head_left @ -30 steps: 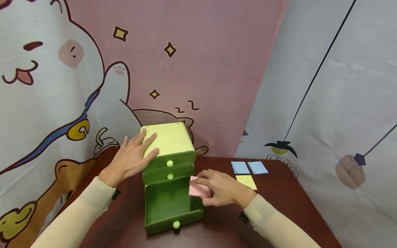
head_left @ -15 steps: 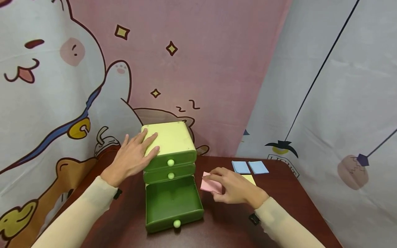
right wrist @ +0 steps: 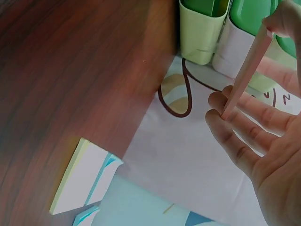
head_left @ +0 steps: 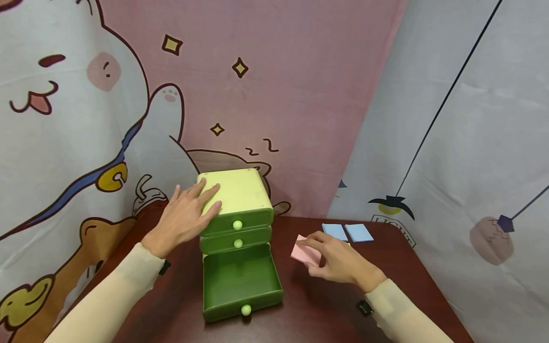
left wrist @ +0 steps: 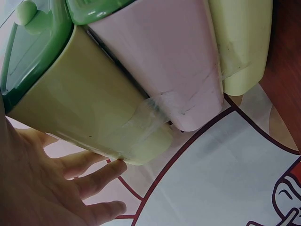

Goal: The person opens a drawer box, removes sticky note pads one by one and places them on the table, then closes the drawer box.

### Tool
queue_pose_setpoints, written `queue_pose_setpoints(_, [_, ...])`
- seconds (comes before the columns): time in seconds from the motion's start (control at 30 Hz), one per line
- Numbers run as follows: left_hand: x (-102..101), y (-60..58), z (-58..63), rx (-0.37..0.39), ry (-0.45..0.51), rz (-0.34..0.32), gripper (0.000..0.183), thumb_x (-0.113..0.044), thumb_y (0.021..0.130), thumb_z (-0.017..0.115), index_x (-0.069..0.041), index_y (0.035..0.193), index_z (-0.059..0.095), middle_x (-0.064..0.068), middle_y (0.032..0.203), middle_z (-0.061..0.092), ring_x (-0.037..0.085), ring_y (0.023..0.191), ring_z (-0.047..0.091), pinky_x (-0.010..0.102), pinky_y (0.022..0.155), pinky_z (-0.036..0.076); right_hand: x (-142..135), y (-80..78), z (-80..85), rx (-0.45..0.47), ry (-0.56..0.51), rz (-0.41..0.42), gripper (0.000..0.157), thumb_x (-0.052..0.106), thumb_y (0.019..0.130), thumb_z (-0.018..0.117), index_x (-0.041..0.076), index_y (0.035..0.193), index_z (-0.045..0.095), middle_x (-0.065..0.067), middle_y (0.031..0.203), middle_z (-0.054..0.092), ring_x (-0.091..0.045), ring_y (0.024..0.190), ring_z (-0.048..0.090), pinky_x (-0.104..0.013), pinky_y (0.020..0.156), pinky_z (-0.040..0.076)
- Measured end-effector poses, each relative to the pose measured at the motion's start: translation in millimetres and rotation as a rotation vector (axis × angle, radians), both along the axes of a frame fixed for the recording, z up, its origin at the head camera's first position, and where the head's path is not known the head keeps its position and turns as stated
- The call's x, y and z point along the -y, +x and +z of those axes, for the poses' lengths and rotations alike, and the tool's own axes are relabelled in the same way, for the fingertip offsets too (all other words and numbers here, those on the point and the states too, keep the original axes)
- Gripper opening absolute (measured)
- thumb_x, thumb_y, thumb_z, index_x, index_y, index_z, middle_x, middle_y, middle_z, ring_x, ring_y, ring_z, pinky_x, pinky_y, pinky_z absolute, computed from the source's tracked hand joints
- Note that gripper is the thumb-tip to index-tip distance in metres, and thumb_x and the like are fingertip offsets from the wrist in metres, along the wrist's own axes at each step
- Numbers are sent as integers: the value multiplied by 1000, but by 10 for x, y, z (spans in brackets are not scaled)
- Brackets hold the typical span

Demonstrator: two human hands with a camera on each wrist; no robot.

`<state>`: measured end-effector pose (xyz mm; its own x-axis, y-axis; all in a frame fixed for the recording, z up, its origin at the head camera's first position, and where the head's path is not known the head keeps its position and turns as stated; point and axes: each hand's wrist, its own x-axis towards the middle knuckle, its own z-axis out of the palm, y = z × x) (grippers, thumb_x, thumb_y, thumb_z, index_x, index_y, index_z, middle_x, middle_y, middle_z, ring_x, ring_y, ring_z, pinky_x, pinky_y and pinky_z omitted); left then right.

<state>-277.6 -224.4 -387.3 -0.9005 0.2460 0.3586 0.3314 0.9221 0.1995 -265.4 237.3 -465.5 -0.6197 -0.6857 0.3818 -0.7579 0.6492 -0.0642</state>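
A small drawer cabinet with green fronts and a pale yellow top stands on the dark table. Its bottom drawer is pulled out, with nothing visible inside; the two drawers above are closed. My left hand rests on the cabinet's top left edge, fingers spread; the left wrist view shows the fingers along the top. To the right of the cabinet, my right hand pinches a pink sticky note pad above the table. The right wrist view has the pad edge-on between thumb and fingertips.
Two blue sticky note pads lie side by side at the table's back right. A yellow sticky note pad beside them is mostly hidden by my right hand in the head view. A printed cloth hangs behind the table.
My right hand has moved right, carrying the pink sticky note pad away from over the open drawer and covering most of the yellow pad. My left hand stays on the cabinet top.
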Motion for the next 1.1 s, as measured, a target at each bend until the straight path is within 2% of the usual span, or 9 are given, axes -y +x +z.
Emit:
queue_pose_setpoints(0.17, [-4,3,15,-2,-1,3,73,-68,122,35,-28,182,45,24,191,34,59,165,49,85,141,14,-111,-16,-8,-5,-13,-38,59,32,92,93,22,148,81,1,136,78,-13,113,77,-33,90,67])
queue_pose_setpoints(0.33, [-10,3,35,-3,-1,7,73,-68,122,35,-28,182,45,23,191,34,59,165,49,85,141,13,-223,-22,-13,-3,-32,-114,55,34,92,92,25,145,82,2,134,79,-10,103,75,-34,83,65])
queue_pose_setpoints(0.53, [-11,5,30,-5,2,10,73,-67,122,35,-28,182,45,23,191,34,59,165,49,85,141,13,-358,-25,-49,2,-25,-206,52,37,93,91,25,142,82,0,131,80,-14,98,74,-38,78,64])
queue_pose_setpoints(0.8, [-17,4,-4,-3,9,9,72,-67,122,34,-28,182,45,23,191,34,59,165,49,85,141,13,-529,-18,-102,39,-34,-272,56,33,90,92,21,144,82,1,127,79,-11,89,66,-37,75,60])
queue_pose_setpoints(1.1, [-24,11,-4,1,4,15,72,-67,122,35,-27,182,45,23,191,35,59,165,50,85,141,14,-677,-50,-124,67,-68,-347,58,35,92,90,23,148,79,-10,138,80,-18,93,70,-41,74,59])
